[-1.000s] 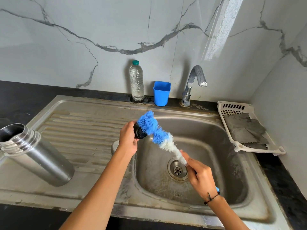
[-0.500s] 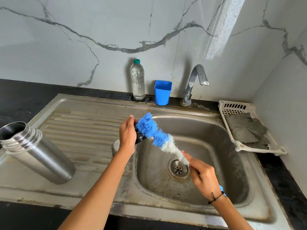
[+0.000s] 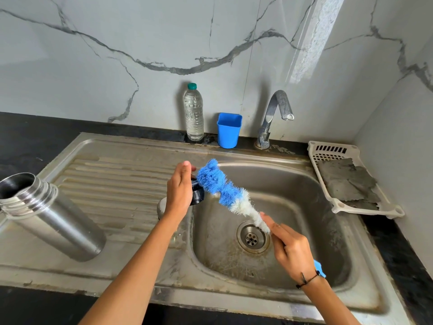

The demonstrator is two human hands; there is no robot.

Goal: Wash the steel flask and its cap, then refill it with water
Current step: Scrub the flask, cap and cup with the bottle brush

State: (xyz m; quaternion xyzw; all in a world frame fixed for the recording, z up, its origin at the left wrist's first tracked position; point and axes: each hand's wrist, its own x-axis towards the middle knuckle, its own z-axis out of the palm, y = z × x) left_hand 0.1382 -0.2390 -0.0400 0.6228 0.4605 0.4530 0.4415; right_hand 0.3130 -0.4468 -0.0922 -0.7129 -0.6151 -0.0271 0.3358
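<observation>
Steel sink [image 3: 328, 308] fills most of the view, its basin at about 4 o'clock and the ribbed drainboard at 9 o'clock, set in a dark surface [image 3: 21, 137]. Steel flask [image 3: 49, 214] lies tilted on the drainboard at 9 o'clock, mouth open toward the upper left, cap off, well apart from both hands. White drain tray [image 3: 396, 211] at 3 o'clock holds grey scrub pads [image 3: 346, 181]. Tap [image 3: 274, 116] at 1 o'clock, no water visible from the spout. Clear plastic bottle [image 3: 193, 113] and blue cup [image 3: 229, 130] stand at 12 o'clock against the wall.

Bottle brush [image 3: 222, 188] runs diagonally over the basin, blue bristle head up at centre, white bristles lower. Right hand [image 3: 293, 252] is curled round the brush handle at 5 o'clock, blue handle end poking out past the wrist. Left hand [image 3: 179, 191] at centre holds the dark cap [image 3: 196, 192] against its palm side, fingers extended upward rather than tightly wrapped; the exact grip is hidden behind the hand. Brush head touches the cap. A round steel piece [image 3: 161, 207] shows just below the left wrist; can't tell what it is.

Step in hand, as I judge it: scrubbing the cap. Flask rinse and refill not yet done. Next move likely calls for turning the cap to reach its inner threads, then rinsing under the tap, which needs a hand freed to open it.
</observation>
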